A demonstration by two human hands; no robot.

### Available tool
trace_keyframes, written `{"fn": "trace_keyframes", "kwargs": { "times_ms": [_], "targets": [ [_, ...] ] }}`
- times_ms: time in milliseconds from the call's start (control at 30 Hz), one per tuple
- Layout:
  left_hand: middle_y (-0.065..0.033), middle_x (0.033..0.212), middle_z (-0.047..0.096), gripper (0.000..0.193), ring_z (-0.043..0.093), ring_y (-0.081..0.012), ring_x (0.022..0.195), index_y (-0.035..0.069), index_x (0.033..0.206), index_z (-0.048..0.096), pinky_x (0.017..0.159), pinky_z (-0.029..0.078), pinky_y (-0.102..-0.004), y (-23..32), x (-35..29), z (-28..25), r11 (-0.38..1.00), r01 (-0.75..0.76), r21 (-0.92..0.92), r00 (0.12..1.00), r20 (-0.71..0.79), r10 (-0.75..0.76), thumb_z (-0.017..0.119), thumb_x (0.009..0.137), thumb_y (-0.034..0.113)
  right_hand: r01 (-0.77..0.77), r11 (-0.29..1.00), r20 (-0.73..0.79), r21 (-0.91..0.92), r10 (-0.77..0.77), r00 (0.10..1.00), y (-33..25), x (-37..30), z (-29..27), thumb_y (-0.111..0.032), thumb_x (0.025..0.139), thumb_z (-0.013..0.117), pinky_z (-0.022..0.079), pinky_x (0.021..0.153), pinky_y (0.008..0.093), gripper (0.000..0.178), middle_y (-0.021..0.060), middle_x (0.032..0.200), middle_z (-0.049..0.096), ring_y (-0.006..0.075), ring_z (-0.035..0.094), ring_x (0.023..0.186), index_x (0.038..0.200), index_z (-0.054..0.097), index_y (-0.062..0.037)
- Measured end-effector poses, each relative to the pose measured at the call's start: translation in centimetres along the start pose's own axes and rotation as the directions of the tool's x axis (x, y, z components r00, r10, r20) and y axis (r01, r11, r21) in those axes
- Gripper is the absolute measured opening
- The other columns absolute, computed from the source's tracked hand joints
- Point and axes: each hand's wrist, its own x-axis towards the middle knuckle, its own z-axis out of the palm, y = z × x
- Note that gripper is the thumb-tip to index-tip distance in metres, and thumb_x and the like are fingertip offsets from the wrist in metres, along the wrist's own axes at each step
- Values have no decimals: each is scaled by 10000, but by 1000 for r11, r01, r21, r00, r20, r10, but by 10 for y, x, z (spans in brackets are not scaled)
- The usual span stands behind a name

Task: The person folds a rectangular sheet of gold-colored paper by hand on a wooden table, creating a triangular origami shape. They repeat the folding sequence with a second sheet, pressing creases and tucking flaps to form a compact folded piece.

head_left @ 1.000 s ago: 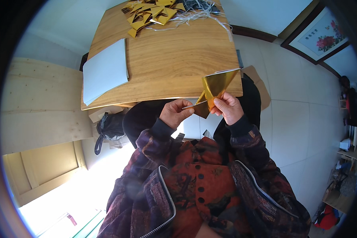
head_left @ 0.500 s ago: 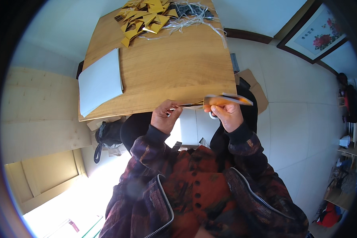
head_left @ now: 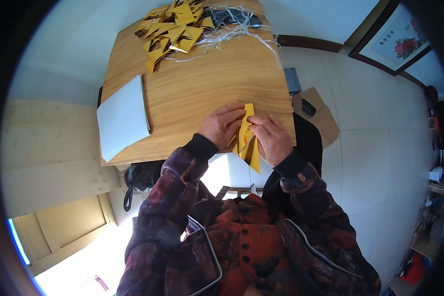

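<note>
A folded piece of gold paper (head_left: 253,162) lies over the table's near edge, its lower points sticking out past the wood. My left hand (head_left: 220,126) is closed on its left side, the fingertips pressed near the upper end. From the right, my right hand (head_left: 273,141) grips the same paper with thumb and fingers. A thin whitish strand (head_left: 247,142) crosses the paper between the hands; where its ends go is hidden.
A stack of white sheets (head_left: 124,118) lies at the left of the wooden table (head_left: 192,89). Along the far side are a heap of folded gold pieces (head_left: 177,32) and tangled white strips (head_left: 232,32) beside something dark grey. Flattened cardboard (head_left: 320,113) rests on the floor at right.
Both hands have moved forward onto the table edge and closer together. The gold paper, formerly held out sideways in the right hand, now points lengthwise away from me, gripped by both.
</note>
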Motion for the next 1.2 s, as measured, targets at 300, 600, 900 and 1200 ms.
{"fn": "trace_keyframes", "kwargs": {
  "times_ms": [300, 600, 900, 1200],
  "targets": [
    [-141, 1420, 493, 516, 421, -319, 1350, 51, 1296, 573, 1123, 316, -426, -16, -6, -1, 984, -111, 142, 982, 165, 86, 696, 799, 115, 28, 993, 216, -115, -2, 976, -3, -18, -14, -151, 841, 634, 299, 1107, 473, 424, 23, 1408, 486, 212, 422, 1333, 1254, 555, -94],
    [-56, 1541, 348, 719, 270, -280, 1445, 158, 1438, 442, 1171, 170, -491, -9, -11, -13, 960, -80, 268, 948, 318, -10, 711, 793, 327, -5, 1000, 298, -25, 12, 954, -11, -24, -35, -64, 825, 578, 269, 1132, 471, 534, 75, 1468, 430, 260, 362, 1387, 1352, 492, -69],
    [-57, 1558, 316, 741, 247, -261, 1455, 164, 1462, 404, 1176, 149, -495, -7, -12, -12, 948, -97, 303, 941, 338, -12, 694, 806, 349, 87, 983, 380, -159, -20, 925, -12, -19, -17, -119, 859, 544, 213, 1165, 444, 580, 110, 1532, 331, 252, 290, 1431, 1414, 404, -28],
    [-43, 1556, 317, 696, 267, -247, 1446, 181, 1454, 407, 1170, 171, -496, -14, -13, -10, 938, -114, 328, 949, 314, 6, 656, 841, 397, 65, 988, 334, -141, -15, 942, -27, -40, -16, -118, 848, 563, 252, 1147, 447, 597, 118, 1510, 365, 270, 332, 1408, 1413, 399, -22]
  ]
}}
